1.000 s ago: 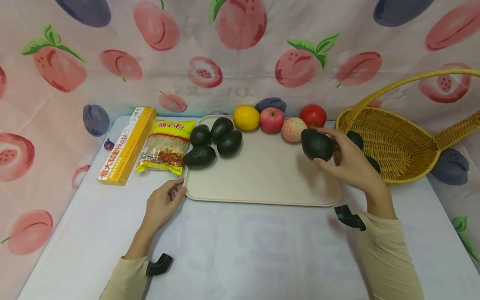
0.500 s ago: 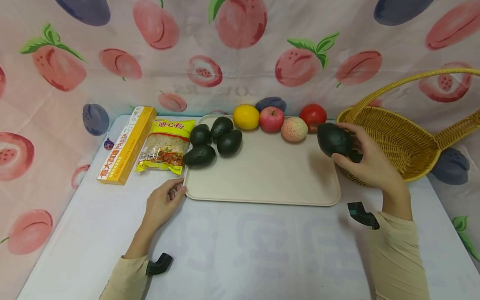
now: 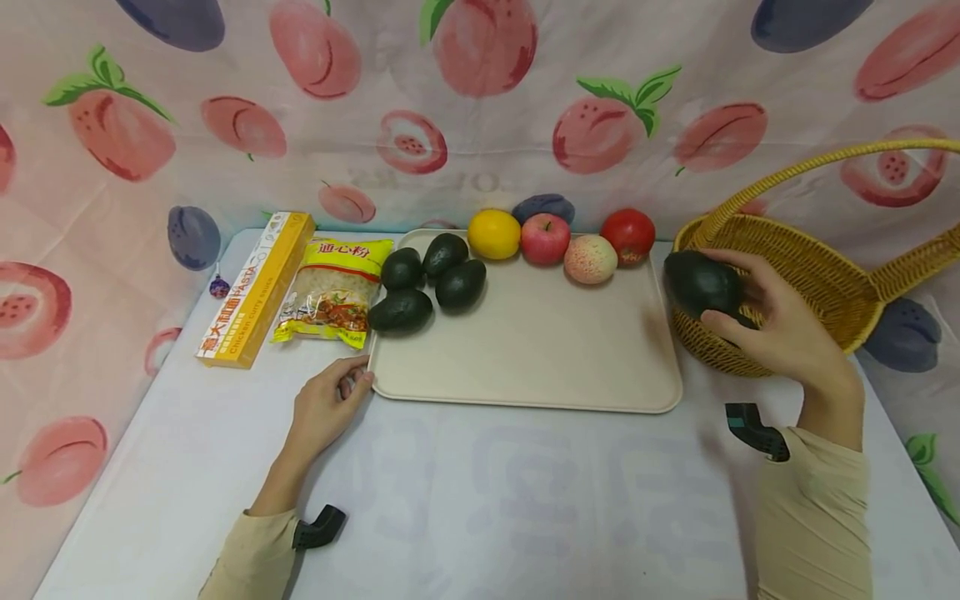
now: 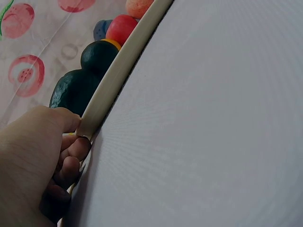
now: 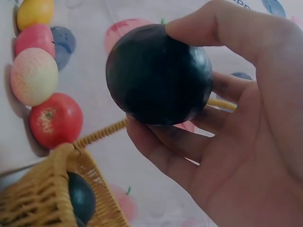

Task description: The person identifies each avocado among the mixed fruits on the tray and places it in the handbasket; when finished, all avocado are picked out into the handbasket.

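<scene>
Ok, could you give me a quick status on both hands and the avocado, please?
Right hand grips avocado over wicker basket rim. Left hand holds tray corner. Another avocado already in basket.

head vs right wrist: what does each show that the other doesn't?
Head only: the left hand gripping the tray corner, four avocados on the tray, the pasta box and the noodle packet.

Right wrist only: an avocado inside the basket and the held avocado's blunt end.

Both: the right hand holding a dark avocado at the wicker basket, plus the tomato and the pale peach.
</scene>
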`<state>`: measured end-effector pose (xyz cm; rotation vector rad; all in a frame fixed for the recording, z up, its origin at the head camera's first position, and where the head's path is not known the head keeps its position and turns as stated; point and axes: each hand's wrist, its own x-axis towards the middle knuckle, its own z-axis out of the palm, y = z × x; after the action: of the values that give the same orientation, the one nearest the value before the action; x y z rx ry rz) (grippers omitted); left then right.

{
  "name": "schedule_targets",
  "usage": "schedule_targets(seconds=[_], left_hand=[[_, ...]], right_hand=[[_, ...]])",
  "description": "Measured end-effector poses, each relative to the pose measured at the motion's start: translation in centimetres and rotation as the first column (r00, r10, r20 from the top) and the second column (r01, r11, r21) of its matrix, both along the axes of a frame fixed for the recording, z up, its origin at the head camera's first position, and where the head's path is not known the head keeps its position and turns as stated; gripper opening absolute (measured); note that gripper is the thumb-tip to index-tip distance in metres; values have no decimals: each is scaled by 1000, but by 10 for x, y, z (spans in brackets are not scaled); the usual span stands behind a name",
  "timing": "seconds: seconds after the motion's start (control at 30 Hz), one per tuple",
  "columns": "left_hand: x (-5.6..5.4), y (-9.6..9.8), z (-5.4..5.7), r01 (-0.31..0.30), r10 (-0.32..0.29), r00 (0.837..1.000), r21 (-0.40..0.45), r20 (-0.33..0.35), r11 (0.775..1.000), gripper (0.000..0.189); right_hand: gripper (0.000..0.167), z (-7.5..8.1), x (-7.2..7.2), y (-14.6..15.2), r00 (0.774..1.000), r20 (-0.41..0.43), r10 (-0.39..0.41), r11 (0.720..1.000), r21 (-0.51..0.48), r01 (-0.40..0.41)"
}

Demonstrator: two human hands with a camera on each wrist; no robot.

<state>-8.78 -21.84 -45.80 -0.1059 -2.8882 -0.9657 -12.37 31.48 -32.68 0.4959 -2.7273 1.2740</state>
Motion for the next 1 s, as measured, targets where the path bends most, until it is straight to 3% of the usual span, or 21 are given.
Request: schedule_targets(seconds=[0.43, 0.67, 1.0], left_hand=[[0, 0, 0, 0, 0, 1000, -2, 2, 1000, 34], [0, 0, 0, -5, 5, 1000, -2, 14, 1000, 34], [-1, 0, 0, -4, 4, 1000, -2, 15, 1000, 34]], right_hand=[[72, -3, 7, 30, 998, 47, -30, 1000, 4, 30], [68, -16, 1, 46, 988, 88, -130, 991, 30, 127], [68, -24, -4, 59, 941, 161, -296, 954, 96, 284]])
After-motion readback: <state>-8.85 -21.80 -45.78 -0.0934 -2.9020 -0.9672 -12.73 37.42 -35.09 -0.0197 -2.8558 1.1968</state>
